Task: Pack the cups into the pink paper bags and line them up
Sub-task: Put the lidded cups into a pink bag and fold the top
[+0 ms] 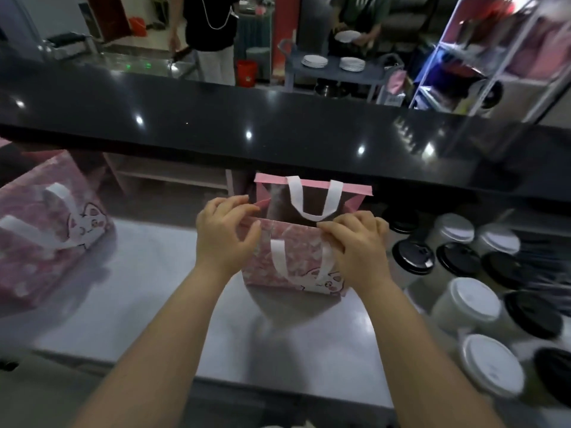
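My left fingers curl over the near top edge of the pink paper bag at its left corner, thumb on the outer face. My right fingers pinch the same edge at its right corner, just above the near white handle. So my left hand and my right hand both grip the bag's rim, and the mouth gapes open between them.

The bag stands upright on the steel worktop. Its far panel rises behind my knuckles, with the far handle looped down into the opening. The inside is dark, and I cannot tell whether a cup is in it. The near panel carries a pale blotchy pattern and a cartoon face low on the right. I can read no lettering on it through the blur.

Just right of the bag the cups cluster on the worktop, some with black lids and some with white lids. Any printing on them is too smeared to read.

Well to my left a second pink bag sits tilted, with the same cartoon face and white handles. Beyond everything runs a glossy black counter, and past it are a cart with stacked white plates and two people standing.
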### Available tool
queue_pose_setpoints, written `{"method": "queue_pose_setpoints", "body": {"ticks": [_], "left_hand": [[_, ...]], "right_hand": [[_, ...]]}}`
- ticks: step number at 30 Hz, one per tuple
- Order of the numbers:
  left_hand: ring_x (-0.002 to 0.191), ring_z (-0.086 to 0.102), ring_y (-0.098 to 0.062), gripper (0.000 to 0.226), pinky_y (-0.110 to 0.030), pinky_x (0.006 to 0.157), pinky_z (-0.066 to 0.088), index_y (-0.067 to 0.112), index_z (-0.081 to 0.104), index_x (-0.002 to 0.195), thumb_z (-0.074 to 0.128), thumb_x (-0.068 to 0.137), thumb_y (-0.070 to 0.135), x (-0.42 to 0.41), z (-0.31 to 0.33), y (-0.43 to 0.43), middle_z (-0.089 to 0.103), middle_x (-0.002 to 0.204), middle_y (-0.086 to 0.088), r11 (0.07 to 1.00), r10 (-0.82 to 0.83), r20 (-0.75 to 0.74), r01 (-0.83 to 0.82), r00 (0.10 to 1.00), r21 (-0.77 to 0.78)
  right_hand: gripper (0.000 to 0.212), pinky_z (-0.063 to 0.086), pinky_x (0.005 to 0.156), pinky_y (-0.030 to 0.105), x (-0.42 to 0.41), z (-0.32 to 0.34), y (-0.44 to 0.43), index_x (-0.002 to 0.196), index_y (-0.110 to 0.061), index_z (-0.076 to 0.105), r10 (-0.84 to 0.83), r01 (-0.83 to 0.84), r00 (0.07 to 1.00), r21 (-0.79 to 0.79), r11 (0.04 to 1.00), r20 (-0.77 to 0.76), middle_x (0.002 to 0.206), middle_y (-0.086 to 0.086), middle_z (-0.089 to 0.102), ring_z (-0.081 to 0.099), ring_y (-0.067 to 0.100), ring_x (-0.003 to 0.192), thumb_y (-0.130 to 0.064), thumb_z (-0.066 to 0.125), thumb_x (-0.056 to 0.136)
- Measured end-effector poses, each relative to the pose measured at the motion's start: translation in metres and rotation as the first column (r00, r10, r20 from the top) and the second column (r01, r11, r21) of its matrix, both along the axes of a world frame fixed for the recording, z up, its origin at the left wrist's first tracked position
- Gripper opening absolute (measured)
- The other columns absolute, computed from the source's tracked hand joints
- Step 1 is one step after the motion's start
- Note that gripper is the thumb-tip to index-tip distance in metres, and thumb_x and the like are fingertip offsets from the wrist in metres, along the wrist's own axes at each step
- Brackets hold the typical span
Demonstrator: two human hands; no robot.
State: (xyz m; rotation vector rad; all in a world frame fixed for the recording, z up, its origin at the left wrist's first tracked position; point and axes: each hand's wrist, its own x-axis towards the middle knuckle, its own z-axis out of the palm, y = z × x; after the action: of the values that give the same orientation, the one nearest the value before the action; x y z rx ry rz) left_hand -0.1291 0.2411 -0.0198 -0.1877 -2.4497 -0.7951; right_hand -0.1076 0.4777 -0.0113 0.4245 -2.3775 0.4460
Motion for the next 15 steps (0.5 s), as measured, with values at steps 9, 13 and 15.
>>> {"method": "queue_pose_setpoints", "body": {"ticks": [9, 13, 15], "left_hand": [[0.110, 0.056, -0.027, 0.021, -0.043, 0.094, 0.039, 0.018, 0.073, 0.101, 0.072, 0.083, 0.030, -0.001, 0.024, 0.091, 0.068, 0.110, -0.001, 0.978, -0.170, -0.071, 0.160, 0.983, -0.132], [0.109, 0.054, -0.027, 0.022, -0.042, 0.093, 0.036, 0.020, 0.071, 0.101, 0.069, 0.083, 0.034, -0.001, 0.028, 0.134, 0.066, 0.108, 0.001, 0.938, -0.268, 0.022, 0.266, 0.963, -0.221], [0.111, 0.052, -0.025, 0.025, -0.042, 0.094, 0.034, 0.021, 0.070, 0.104, 0.065, 0.086, 0.037, -0.003, 0.028, 0.151, 0.064, 0.109, 0.001, 0.915, -0.297, 0.061, 0.302, 0.953, -0.267]], "right_hand": [[0.028, 0.043, 0.091, 0.047, 0.022, -0.004, 0.083, 0.108, -0.011, 0.072, -0.125, 0.127, 0.992, -0.092, 0.988, 0.030, 0.105, 0.006, 0.066, 0.055, 0.032, 0.104, -0.017, 0.077, 0.080], [0.038, 0.041, 0.094, 0.047, 0.028, -0.012, 0.124, 0.117, -0.012, 0.067, -0.257, 0.289, 0.921, -0.070, 0.955, 0.292, 0.115, 0.009, 0.061, 0.051, 0.036, 0.111, -0.013, 0.074, 0.079], [0.049, 0.038, 0.096, 0.044, 0.022, -0.020, 0.137, 0.127, -0.019, 0.059, -0.361, 0.389, 0.825, 0.027, 0.921, 0.435, 0.126, 0.006, 0.053, 0.042, 0.033, 0.118, -0.025, 0.072, 0.080]]}}
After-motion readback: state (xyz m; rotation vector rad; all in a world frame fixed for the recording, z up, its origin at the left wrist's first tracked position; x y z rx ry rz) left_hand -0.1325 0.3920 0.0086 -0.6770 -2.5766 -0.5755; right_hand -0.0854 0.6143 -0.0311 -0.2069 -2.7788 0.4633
